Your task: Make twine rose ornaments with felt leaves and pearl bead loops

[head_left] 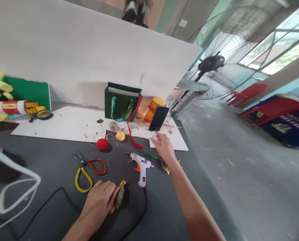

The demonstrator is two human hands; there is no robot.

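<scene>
My left hand (pixel 99 202) is closed on a small craft piece (pixel 119 197), brownish with yellow and red edges, low over the dark table. My right hand (pixel 163 145) reaches over the right end of the white board, fingers apart and holding nothing, just below a dark phone (pixel 158 118) standing upright. A white glue gun (pixel 141 167) with an orange trigger lies between my hands. Beyond it is a green-handled tool (pixel 150 155). Scissors (pixel 91 167) with one red and one yellow handle lie open left of the glue gun. Another small piece (pixel 165 167) lies beside my right wrist.
Red (pixel 102 144) and yellow (pixel 120 135) yarn balls lie before a green gift bag (pixel 121 103) with a red braid. An orange container (pixel 154 108) stands behind the phone. Tape (pixel 44 114) is at left, a white cable at the left edge, a large fan (pixel 211 63) beyond.
</scene>
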